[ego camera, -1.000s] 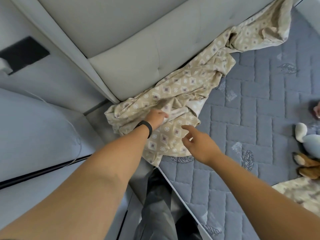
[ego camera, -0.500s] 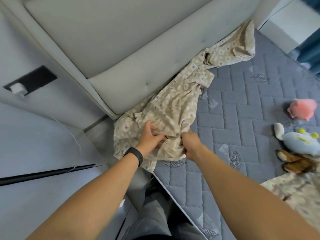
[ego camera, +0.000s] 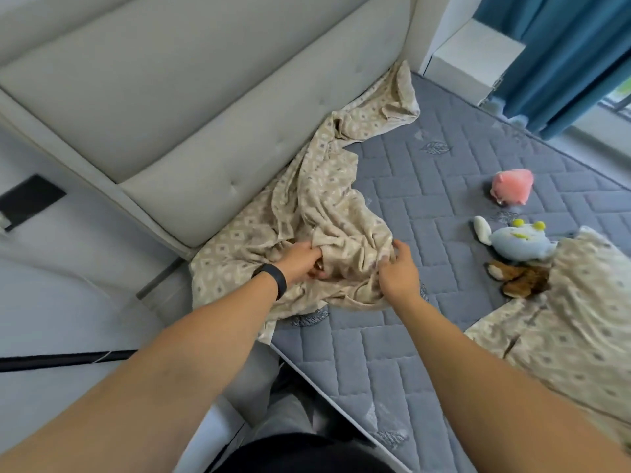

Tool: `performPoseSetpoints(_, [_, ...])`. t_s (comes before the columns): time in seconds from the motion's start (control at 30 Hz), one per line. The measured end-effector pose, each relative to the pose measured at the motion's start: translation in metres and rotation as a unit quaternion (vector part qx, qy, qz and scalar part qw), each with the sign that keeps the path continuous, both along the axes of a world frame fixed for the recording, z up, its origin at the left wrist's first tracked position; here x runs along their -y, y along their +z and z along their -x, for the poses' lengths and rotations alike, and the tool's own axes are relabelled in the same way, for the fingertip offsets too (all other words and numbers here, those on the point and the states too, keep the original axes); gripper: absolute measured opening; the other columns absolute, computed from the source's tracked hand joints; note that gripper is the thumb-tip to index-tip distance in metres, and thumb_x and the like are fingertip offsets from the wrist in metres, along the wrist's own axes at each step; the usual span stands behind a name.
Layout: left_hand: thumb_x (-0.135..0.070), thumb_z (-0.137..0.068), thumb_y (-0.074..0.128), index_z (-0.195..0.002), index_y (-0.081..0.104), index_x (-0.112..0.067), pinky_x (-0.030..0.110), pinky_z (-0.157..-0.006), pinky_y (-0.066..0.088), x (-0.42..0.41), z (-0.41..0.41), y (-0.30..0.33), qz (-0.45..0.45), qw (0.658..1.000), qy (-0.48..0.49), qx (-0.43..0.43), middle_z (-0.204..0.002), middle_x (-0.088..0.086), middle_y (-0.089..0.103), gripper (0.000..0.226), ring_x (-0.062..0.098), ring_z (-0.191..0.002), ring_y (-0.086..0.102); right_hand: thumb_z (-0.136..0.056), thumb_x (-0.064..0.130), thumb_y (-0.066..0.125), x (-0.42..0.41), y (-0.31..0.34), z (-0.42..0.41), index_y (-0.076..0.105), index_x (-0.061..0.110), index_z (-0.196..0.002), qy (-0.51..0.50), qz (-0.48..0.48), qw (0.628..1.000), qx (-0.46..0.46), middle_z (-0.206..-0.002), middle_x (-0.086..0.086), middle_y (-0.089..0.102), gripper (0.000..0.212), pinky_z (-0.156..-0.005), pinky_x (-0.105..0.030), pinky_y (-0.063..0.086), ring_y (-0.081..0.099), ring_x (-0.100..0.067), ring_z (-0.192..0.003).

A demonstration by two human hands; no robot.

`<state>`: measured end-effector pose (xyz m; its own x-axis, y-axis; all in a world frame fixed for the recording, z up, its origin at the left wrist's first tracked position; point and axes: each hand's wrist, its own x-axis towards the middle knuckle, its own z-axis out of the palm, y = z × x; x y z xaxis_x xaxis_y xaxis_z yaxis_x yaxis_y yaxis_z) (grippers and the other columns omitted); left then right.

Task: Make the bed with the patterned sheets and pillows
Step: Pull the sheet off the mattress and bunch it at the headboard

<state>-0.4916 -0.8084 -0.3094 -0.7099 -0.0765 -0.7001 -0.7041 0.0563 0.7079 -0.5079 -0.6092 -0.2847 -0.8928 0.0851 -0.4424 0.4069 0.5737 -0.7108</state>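
A crumpled beige patterned sheet (ego camera: 317, 196) lies bunched along the grey padded headboard (ego camera: 191, 107), on the corner of the bare blue-grey quilted mattress (ego camera: 444, 206). My left hand (ego camera: 300, 262), with a black band on its wrist, grips a fold of the sheet. A little to its right, my right hand (ego camera: 397, 271) pinches another fold of the same sheet. A patterned pillow (ego camera: 573, 319) in matching cloth rests at the right edge of the mattress.
Three soft toys lie on the mattress: a pink one (ego camera: 512, 187), a light blue one (ego camera: 519, 240) and a brown one (ego camera: 519, 276) partly under the pillow. A white bedside cabinet (ego camera: 474, 59) and blue curtains (ego camera: 560, 56) stand beyond the bed. My legs are against the mattress's near edge.
My right hand has closed on the sheet beside my left, and both have gathered the cloth toward me. The view has swung right, showing the toys, pillow and curtains.
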Motion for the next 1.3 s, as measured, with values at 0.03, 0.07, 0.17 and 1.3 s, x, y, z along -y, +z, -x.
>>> performPoseSetpoints(0.03, [-0.009, -0.102, 0.047, -0.101, 0.063, -0.010, 0.019, -0.045, 0.046, -0.020, -0.003, 0.007, 0.017, 0.999, -0.040, -0.024, -0.091, 0.012, 0.068, 0.015, 0.015, -0.060, 0.066, -0.103, 0.022, 0.045, -0.012, -0.001, -0.004, 0.042, 0.023, -0.148, 0.020, 0.019, 0.999, -0.018, -0.126, 0.003, 0.058, 0.045, -0.097, -0.040, 0.049, 0.057, -0.018, -0.111])
performPoseSetpoints(0.07, [-0.007, -0.100, 0.049, -0.102, 0.064, -0.008, 0.018, -0.048, 0.047, -0.042, -0.009, 0.015, 0.019, 0.996, -0.070, -0.044, -0.089, 0.011, 0.067, 0.015, 0.014, -0.061, 0.064, -0.103, 0.026, 0.047, -0.023, 0.000, -0.009, 0.040, 0.024, -0.151, 0.040, 0.049, 0.998, -0.024, -0.132, 0.005, 0.055, 0.049, -0.097, -0.035, 0.049, 0.055, -0.015, -0.115])
performPoseSetpoints(0.17, [-0.006, -0.098, 0.054, -0.096, 0.062, -0.009, 0.018, -0.050, 0.044, -0.092, -0.025, 0.034, -0.037, 0.991, -0.113, -0.057, -0.075, 0.004, 0.060, 0.009, 0.011, -0.059, 0.055, -0.100, 0.047, 0.057, -0.048, 0.005, -0.024, 0.038, 0.025, -0.154, 0.042, 0.173, 0.983, 0.054, -0.145, 0.005, 0.047, 0.062, -0.103, -0.029, 0.043, 0.049, -0.014, -0.130])
performPoseSetpoints(1.3, [-0.001, -0.100, 0.049, -0.117, 0.066, -0.016, 0.050, -0.098, 0.052, -0.394, -0.079, 0.073, -0.277, 0.954, -0.115, -0.028, -0.111, 0.012, 0.071, 0.028, 0.026, -0.103, 0.068, -0.092, 0.010, 0.052, -0.359, 0.056, -0.099, 0.070, 0.025, -0.119, -0.140, -0.262, 0.926, -0.232, -0.116, -0.012, 0.051, 0.036, -0.074, -0.046, 0.053, 0.051, -0.036, -0.102])
